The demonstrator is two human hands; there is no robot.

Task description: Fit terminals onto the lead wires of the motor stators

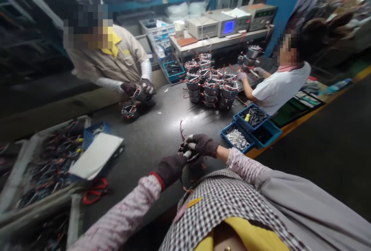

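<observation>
At the table edge in front of me stands a motor stator (193,159), a dark round body with coloured leads, one red wire standing up behind it. My left hand (173,169), in a dark glove with pale fingertips, reaches in from the left with its fingers closed at the stator's top. From the right, my right hand (203,145), gloved the same way, curls its fingers over the stator's upper rim. Both hands partly cover the stator, so any small part between the fingertips is hidden.
Stacked stators (211,85) stand across the table. Blue bins (252,117) of small black and white parts sit at right. Red-handled scissors (96,191), a white pad (97,156) and a crate of wires (52,162) lie left. Two co-workers handle stators opposite.
</observation>
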